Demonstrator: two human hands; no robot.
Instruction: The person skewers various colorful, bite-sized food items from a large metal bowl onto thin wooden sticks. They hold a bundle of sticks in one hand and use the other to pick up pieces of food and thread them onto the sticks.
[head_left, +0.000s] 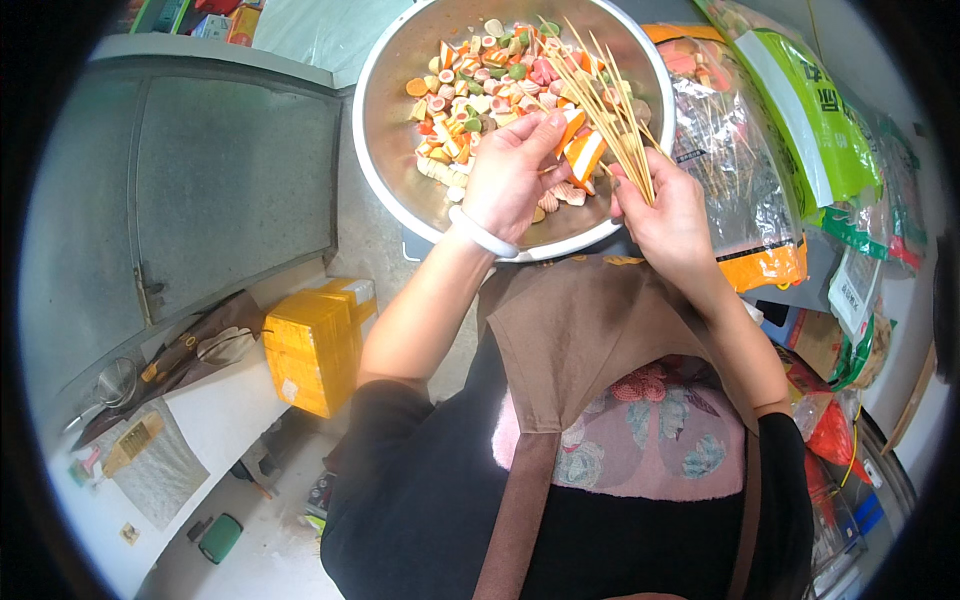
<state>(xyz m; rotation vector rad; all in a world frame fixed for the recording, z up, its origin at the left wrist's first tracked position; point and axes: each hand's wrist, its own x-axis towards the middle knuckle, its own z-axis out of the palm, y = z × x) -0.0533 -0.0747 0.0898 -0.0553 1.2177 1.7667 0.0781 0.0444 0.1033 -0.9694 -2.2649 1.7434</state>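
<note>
A large steel basin (386, 142) with a white rim lies before me, holding many small cut food pieces (480, 82) in orange, white, pink and green. Over its near side, my left hand (514, 169), with a white bangle on the wrist, pinches an orange-and-white food wedge (571, 127) between thumb and fingers. A second orange-and-white wedge (583, 159) sits just beside it; whether a skewer runs through both is partly hidden by the fingers. My right hand (667, 210) grips a fanned bundle of bamboo skewers (626, 150), their tips pointing away over the basin.
Clear plastic food bags (735, 165) and a green printed bag (825, 112) crowd the right side. At left, a yellow taped box (311, 349) stands by a white ledge (232, 397) bearing a wire strainer (118, 382) and a brush (133, 444). A grey metal door (232, 172) stands behind.
</note>
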